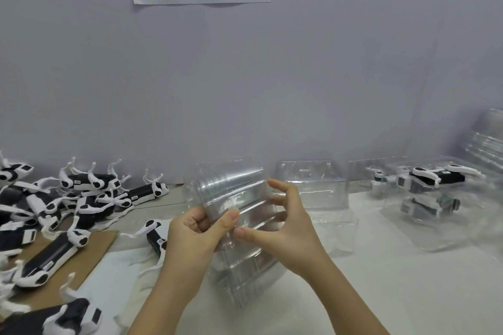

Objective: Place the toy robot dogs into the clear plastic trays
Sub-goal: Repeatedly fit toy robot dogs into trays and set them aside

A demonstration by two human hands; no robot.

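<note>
**Two hands on a see-through tray stack**

The clear tray stack (239, 198) is tough to read: the layers blur together and I can't tell if its bottom touches the worktop (394, 294). Its long axis tilts up and away from the person. The left hand (196, 236) pinches the near edge, thumb on top. The right hand (285, 228) has its grip round the right side, fingers spread. Toy robot dogs (81, 198) are heaped left of the stack, and one packed dog (432, 182) sits off to its right.

Both forearms reach up from below, meeting at centre. Left hand (194, 231) pinches the clear tray stack (232, 189) thumb-over-fingers; right hand (285, 228) cups it, fingers (283, 189) curled.
</note>
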